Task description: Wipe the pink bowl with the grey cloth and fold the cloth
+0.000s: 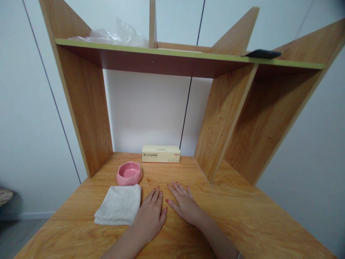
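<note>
Both palms rest flat on the wooden desk (258,216). My left hand (151,212) has its fingers stretched forward, with nothing in it. Right beside it on the left lies a folded white cloth (118,205); its right edge meets or runs just under the hand's outline, I cannot tell which. Fingers spread, my right hand (184,205) is also bare of any object. Behind the cloth sits a pink faceted bowl (129,174), its visible inside holding nothing. Farther back, a long cream-coloured cling film box (161,154) with printed lettering lies along the rear of the desk.
An upright wooden panel (93,118) bounds the desk on the left, and a divider (219,122) stands on the right. Overhead runs a shelf (151,59) carrying clear plastic film (115,36) and a dark flat object (264,54).
</note>
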`<state>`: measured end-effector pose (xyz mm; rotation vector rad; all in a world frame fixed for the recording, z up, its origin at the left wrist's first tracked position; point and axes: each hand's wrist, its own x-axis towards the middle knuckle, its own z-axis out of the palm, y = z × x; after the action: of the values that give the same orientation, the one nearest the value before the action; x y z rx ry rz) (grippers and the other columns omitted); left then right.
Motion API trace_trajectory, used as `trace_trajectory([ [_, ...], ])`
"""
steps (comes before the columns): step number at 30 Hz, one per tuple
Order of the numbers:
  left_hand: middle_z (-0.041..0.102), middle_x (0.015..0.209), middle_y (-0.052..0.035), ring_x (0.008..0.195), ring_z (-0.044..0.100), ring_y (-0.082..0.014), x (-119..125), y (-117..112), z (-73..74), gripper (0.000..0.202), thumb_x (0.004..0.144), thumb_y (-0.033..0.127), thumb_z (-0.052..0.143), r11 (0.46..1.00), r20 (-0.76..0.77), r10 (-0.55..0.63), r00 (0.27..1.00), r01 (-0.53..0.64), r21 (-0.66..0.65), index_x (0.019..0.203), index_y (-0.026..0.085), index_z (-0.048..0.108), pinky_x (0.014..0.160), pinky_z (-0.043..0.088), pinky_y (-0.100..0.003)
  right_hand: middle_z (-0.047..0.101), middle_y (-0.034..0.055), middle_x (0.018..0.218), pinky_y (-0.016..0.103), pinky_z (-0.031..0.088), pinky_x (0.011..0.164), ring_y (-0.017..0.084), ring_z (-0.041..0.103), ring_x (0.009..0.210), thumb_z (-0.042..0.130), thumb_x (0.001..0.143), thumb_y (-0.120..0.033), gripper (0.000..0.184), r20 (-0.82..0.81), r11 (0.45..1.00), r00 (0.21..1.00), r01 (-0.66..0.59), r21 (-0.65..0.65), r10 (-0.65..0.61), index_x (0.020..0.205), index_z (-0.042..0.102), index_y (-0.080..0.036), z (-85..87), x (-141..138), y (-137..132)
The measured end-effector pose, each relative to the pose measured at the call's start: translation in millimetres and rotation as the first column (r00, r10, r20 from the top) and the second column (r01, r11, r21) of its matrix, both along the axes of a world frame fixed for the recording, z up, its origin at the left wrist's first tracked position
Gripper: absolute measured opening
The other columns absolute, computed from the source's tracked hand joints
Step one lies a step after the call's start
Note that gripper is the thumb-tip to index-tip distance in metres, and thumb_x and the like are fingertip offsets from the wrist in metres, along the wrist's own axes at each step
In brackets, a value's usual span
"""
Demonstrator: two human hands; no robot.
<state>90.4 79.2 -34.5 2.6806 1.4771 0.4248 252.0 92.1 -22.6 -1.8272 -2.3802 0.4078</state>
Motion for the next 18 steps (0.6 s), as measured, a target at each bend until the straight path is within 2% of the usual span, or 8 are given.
trace_trajectory([
  [12, 0.042, 0.128, -0.0174, 0.12, 0.037, -0.0262, -1.0, 1.5, -6.0, 0.047, 0.081, 0.027, 0.035, 0.997, 0.001, -0.006, 1.0, 0.006, 0.079, 0.121, 0.003, 0.044, 0.097, 0.035, -0.04, 0.021, 0.0077, 0.141, 0.047, 0.007, 0.103, 0.023, 0.014, 0.129, 0.024, 0.084, -0.052, 0.062, -0.005, 1.0, 1.0, -0.003, 0.016, 0.004, 0.134, 0.026, -0.016, -1.4, 0.6, -0.1],
  [18, 0.042, 0.128, -0.0176, 0.119, 0.037, -0.0265, -1.6, 1.9, -7.3, 0.047, 0.081, 0.027, 0.035, 0.997, -0.002, -0.01, 1.0, 0.01, 0.077, 0.12, 0.003, 0.044, 0.096, 0.035, -0.04, 0.022, 0.0085, 0.14, 0.047, 0.007, 0.103, 0.024, 0.015, 0.129, 0.026, 0.084, -0.05, 0.061, 0.0, 1.0, 1.0, -0.001, 0.028, 0.001, 0.133, 0.027, -0.015, -1.5, 0.1, 0.0],
])
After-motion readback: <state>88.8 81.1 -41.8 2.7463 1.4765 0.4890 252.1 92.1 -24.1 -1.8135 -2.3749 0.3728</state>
